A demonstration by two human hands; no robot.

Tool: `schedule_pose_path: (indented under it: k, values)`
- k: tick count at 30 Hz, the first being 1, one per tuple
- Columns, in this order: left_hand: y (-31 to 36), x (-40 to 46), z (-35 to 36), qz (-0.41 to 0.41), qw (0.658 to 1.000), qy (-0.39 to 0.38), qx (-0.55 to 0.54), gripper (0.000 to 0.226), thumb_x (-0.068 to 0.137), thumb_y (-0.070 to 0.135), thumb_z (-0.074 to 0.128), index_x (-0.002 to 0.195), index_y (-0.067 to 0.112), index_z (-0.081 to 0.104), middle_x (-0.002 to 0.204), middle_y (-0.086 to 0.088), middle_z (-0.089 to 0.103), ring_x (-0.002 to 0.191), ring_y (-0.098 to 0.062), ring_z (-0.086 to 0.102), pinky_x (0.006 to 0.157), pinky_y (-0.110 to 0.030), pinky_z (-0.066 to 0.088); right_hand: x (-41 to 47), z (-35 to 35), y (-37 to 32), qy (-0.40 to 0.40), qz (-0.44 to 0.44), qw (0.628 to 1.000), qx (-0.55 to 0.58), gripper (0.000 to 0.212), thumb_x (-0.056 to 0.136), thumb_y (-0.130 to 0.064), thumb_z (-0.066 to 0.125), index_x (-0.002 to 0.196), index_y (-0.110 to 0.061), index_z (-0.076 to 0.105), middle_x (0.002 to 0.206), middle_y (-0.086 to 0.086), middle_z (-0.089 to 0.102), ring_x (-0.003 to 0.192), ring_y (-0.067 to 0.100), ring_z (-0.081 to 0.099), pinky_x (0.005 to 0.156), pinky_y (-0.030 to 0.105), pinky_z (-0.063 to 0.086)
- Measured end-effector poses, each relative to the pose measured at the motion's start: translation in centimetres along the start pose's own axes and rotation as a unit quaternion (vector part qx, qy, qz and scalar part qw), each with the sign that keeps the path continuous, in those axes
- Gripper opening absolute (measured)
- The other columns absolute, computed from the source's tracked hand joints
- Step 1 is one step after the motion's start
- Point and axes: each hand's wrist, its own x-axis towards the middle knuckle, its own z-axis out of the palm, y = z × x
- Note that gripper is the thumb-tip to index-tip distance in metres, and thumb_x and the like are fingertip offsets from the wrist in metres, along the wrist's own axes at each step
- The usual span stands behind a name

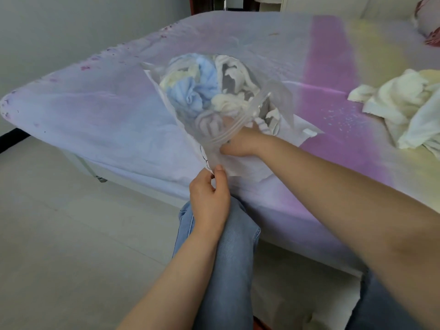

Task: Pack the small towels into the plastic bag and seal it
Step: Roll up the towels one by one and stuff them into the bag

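A clear zip-top plastic bag (188, 129) lies on the bed, stuffed with several small towels in blue, cream, grey and white (202, 91). Its mouth is open toward me. My right hand (240, 144) reaches into the mouth, fingers pushing a striped towel inside; the fingertips are hidden by plastic. My left hand (210, 194) pinches the near corner of the bag's rim between thumb and fingers. A heap of loose cream and white towels (404, 108) lies on the bed at the right.
The bed (95, 110) has a lilac, pink and yellow sheet, with its edge running diagonally in front of my knees in blue jeans (228, 258). Pale tiled floor lies to the left. A pillow (428, 20) sits at the far right corner.
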Motion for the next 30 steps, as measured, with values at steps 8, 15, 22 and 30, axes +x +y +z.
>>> schedule_pose_path:
  k: [8, 15, 22, 30]
  values:
    - [0.5, -0.8, 1.5, -0.009, 0.999, -0.018, -0.029, 0.048, 0.093, 0.042, 0.045, 0.079, -0.002, 0.058, 0.079, -0.016, 0.066, 0.080, -0.027, 0.062, 0.072, -0.036, 0.049, -8.8, -0.7, 0.7, 0.079, 0.019, 0.992, 0.093, 0.045, 0.094, -0.044, 0.047, 0.135, -0.024, 0.050, 0.152, 0.006, 0.029, 0.141, 0.022, 0.025, 0.115, 0.036, 0.025]
    - [0.9, -1.3, 3.3, -0.017, 0.999, -0.041, 0.032, 0.041, 0.096, 0.045, 0.045, 0.082, 0.009, 0.059, 0.081, -0.003, 0.068, 0.080, -0.019, 0.062, 0.074, -0.037, 0.049, -17.9, -4.5, 6.6, 0.233, 0.121, 0.965, 0.025, 0.019, 0.090, -0.033, 0.052, 0.090, -0.019, 0.066, 0.096, -0.004, 0.063, 0.085, 0.018, 0.060, 0.073, 0.033, 0.048]
    - [1.9, -2.5, 5.5, -0.011, 0.992, -0.080, 0.099, 0.037, 0.098, 0.040, 0.042, 0.076, 0.012, 0.052, 0.077, 0.000, 0.059, 0.076, -0.022, 0.053, 0.068, -0.031, 0.036, -21.0, -6.2, 20.1, 0.293, 0.448, 0.817, 0.215, 0.026, 0.086, -0.019, 0.061, 0.112, -0.018, 0.062, 0.151, 0.011, 0.022, 0.132, 0.015, 0.032, 0.105, 0.016, 0.027]
    - [2.3, -3.0, 6.4, -0.004, 0.990, -0.082, 0.114, 0.035, 0.098, 0.040, 0.042, 0.083, 0.012, 0.057, 0.084, 0.000, 0.060, 0.079, -0.020, 0.053, 0.070, -0.031, 0.036, -21.7, -5.0, 25.3, 0.297, 0.491, 0.788, 0.226, 0.019, 0.081, -0.004, 0.053, 0.094, -0.001, 0.066, 0.090, 0.020, 0.060, 0.086, 0.025, 0.058, 0.074, 0.035, 0.049]
